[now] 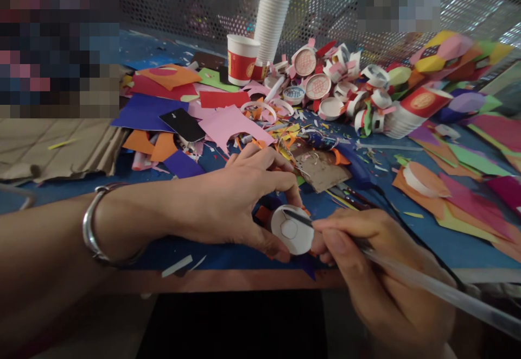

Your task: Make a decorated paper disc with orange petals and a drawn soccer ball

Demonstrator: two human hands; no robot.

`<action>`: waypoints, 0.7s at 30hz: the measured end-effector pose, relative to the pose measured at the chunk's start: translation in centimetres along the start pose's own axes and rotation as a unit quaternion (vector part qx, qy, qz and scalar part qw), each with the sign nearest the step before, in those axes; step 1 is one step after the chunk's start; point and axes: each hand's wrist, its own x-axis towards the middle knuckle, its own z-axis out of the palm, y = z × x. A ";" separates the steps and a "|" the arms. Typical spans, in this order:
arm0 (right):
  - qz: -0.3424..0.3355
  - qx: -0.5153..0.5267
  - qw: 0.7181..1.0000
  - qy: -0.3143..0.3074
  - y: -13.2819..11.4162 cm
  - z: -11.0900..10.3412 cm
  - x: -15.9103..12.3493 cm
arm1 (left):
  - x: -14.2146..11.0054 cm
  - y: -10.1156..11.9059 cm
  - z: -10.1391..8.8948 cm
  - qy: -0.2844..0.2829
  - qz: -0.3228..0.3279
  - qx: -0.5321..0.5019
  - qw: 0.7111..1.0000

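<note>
My left hand (pixel 240 196), with a silver bangle on its wrist, pinches a small white paper disc (pixel 293 230) between thumb and fingers near the table's front edge. My right hand (pixel 366 261) is closed round a thin clear pen-like tool (pixel 427 283), whose dark tip rests on the top of the disc. Both hands meet over the blue table top (pixel 228 256).
Coloured paper sheets and scraps (pixel 171 109) litter the table. A red-and-white paper cup (pixel 242 59) and a tall stack of white cups (pixel 272 14) stand at the back beside a heap of cut cup rings (pixel 334 84). Cardboard (pixel 52 147) lies left; mesh fencing behind.
</note>
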 end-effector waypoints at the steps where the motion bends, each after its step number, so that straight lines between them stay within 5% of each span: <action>1: -0.004 -0.002 1.000 0.000 0.0 0.1 0.0 | 0.0 0.0 0.0 -0.001 -0.001 0.002 1.000; 11: 0.008 0.006 1.000 0.001 0.3 0.3 -0.2 | 0.1 -0.1 0.0 -0.003 -0.003 0.005 1.000; 21: 0.054 0.032 0.992 0.112 -0.3 0.9 -1.1 | 0.1 0.2 -0.1 -0.009 -0.019 0.004 1.000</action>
